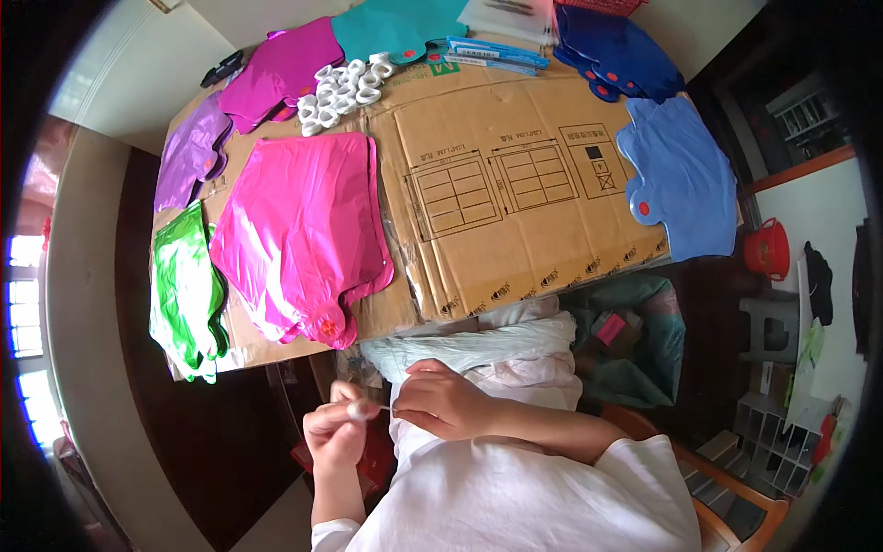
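Pinching a small white piece [357, 411] between both hands [395, 419], below the table.

The small white piece [357, 412] pinched between the left hand [336, 434] and the right hand [446, 401] was too small to identify, and their fingers [342, 394] covered most of it. The red basket [602, 5] was cut off by the top edge. Cardboard [515, 193] hid the table.

- The middle of the cardboard sheet [515, 175] lies bare, open to a reaching hand.
- Pink foil bags [303, 230] and green ones [187, 290] crowd its left side.
- White plastic clips [340, 92] block the far edge; light blue bags [682, 175] fill the right.
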{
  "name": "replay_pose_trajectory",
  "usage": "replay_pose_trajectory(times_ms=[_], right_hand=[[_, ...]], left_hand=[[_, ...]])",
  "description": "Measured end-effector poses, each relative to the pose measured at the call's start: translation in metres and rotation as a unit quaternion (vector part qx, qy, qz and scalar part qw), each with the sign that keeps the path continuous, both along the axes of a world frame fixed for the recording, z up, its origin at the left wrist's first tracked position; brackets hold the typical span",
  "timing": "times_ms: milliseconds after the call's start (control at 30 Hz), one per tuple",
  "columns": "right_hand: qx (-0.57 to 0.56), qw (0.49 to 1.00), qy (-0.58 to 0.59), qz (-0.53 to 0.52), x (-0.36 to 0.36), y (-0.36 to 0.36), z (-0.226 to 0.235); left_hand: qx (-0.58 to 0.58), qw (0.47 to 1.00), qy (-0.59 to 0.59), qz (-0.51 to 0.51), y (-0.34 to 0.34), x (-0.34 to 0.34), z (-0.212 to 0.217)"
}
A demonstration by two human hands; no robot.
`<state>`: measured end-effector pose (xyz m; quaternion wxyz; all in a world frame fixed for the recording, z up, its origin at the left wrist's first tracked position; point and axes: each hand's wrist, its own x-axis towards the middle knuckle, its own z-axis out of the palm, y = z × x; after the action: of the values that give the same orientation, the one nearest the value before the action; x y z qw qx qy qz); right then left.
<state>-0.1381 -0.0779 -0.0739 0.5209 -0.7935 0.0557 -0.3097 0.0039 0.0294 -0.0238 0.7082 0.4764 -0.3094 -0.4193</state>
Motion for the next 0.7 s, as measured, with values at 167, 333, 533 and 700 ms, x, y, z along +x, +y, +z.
replay_pose_trajectory(times_ms=[167, 333, 533, 700], right_hand=[[-0.013, 0.999, -0.008, -0.029, -0.007, -0.01, 0.013], [0.011, 1.0, 0.013, -0.019, 0.009, 0.006, -0.01], [-0.008, 0.999, 0.003, -0.043, -0.001, -0.008, 0.009], [0.001, 0.999, 0.027, -0.024, 0.011, 0.006, -0.008]], left_hand=[[0.122, 0.895, -0.4, -0.154, -0.007, 0.013, 0.022], [-0.082, 0.944, 0.318, -0.029, 0.002, 0.001, 0.002], [0.115, 0.873, -0.439, -0.179, -0.007, 0.023, 0.014], [-0.038, 0.982, 0.185, -0.013, 0.006, 0.012, -0.01]])
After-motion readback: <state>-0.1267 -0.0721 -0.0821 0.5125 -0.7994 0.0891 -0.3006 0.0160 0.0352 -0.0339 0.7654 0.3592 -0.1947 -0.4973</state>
